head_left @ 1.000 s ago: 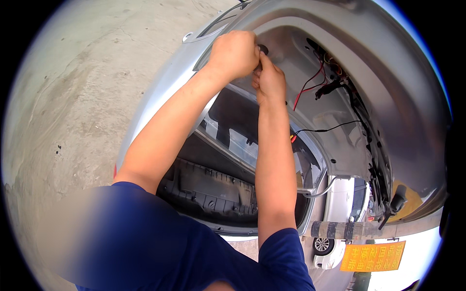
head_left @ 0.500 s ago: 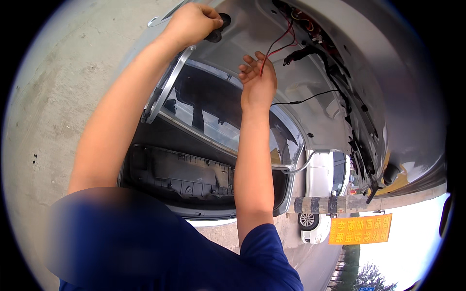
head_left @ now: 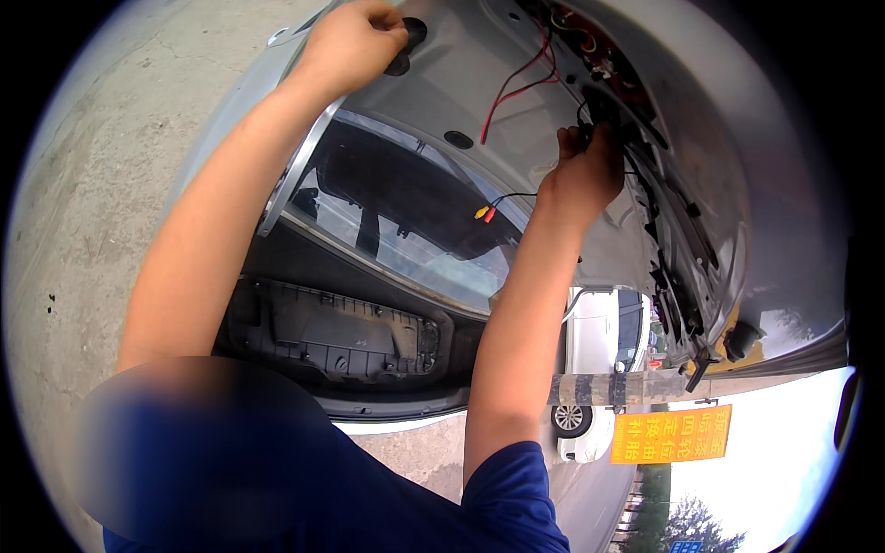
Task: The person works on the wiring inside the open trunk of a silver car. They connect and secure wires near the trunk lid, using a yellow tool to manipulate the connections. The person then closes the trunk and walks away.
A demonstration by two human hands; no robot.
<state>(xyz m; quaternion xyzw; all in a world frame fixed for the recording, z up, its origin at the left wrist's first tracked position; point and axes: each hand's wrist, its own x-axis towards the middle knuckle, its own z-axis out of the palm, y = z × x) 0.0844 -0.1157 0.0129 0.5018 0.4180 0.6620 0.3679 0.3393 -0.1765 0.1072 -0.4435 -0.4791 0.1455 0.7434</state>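
My left hand [head_left: 355,46] is raised to the upper left of the car's open boot lid [head_left: 438,69]. Its fingers are pinched together against a dark, rounded black piece [head_left: 415,35]; what lies between them is hidden. Farther right, my right hand [head_left: 590,175] is closed around a black wiring harness [head_left: 601,109] along the lid's edge. A red and black wire pair [head_left: 505,98] dangles to the left of that hand. Below it hangs a thin cable with yellow and red plugs [head_left: 485,213].
Under the lid are the rear window [head_left: 406,235] and the boot with a black plastic trim panel [head_left: 336,332]. A metal hinge arm [head_left: 300,170] stands by my left forearm. Beyond are a striped post [head_left: 599,388], a white car [head_left: 590,341] and an orange banner [head_left: 671,435].
My right hand has moved right from beside the red and black wires and closed on the black harness. The coloured plugs have come into sight. My left hand stays at the black piece.
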